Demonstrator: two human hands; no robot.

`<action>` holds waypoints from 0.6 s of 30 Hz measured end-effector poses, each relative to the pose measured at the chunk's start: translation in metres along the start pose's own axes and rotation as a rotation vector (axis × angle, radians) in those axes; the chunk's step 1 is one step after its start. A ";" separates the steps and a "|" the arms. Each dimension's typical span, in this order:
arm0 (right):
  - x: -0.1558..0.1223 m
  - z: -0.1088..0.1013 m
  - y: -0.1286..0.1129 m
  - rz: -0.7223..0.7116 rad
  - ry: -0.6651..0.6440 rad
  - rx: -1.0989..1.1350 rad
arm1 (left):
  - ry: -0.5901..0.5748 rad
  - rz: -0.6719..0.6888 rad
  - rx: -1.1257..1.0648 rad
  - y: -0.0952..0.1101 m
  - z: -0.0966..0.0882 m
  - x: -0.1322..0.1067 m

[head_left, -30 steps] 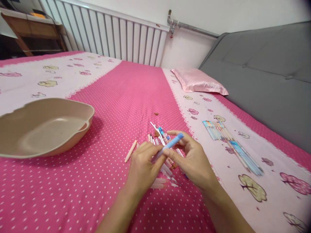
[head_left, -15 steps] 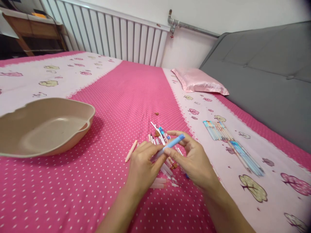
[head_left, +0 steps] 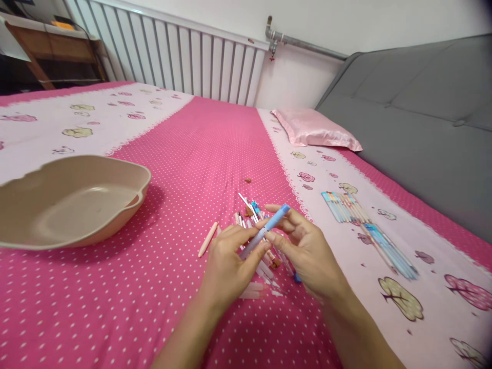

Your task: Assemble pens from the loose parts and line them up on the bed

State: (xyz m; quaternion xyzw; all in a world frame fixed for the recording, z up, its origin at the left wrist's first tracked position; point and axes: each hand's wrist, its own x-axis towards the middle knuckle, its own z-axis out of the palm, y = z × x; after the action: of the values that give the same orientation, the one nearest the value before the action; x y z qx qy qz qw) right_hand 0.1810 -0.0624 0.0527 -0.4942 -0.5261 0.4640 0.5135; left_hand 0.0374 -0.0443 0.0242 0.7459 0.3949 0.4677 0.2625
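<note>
We hold the blue pen [head_left: 269, 228] between both hands, low and centre over the pink dotted sheet [head_left: 184, 154]. Its capped end points to about two o'clock. The left hand [head_left: 226, 264] is closed, thumb and forefinger pinching the pen's lower end. The right hand [head_left: 307, 253] is half open, with its thumb under the middle of the barrel, its forefinger behind it and the other fingers loosely curled.

Since a second ago the pen has tipped a little steeper, and the right fingers have slackened and spread. The left pinch is unchanged, so the left hand now does most of the holding. Whether the cap is fully seated is hard to tell, as the tip blurs.

Under the hands lies the pile of pen parts [head_left: 251, 207], which has not moved. A peach barrel [head_left: 207, 239] sits just beside it at nine o'clock. The beige basin [head_left: 143, 179] lies well apart at ten o'clock, and the row of pens [head_left: 369, 228] lies at three o'clock.
</note>
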 end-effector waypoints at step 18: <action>0.000 0.000 -0.001 -0.092 0.025 -0.162 | -0.088 -0.153 -0.280 0.000 -0.003 0.003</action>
State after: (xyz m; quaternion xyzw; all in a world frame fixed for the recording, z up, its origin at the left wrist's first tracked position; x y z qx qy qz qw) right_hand 0.1812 -0.0628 0.0534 -0.5155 -0.5774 0.3896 0.4991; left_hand 0.0358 -0.0421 0.0269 0.6894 0.3696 0.4638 0.4159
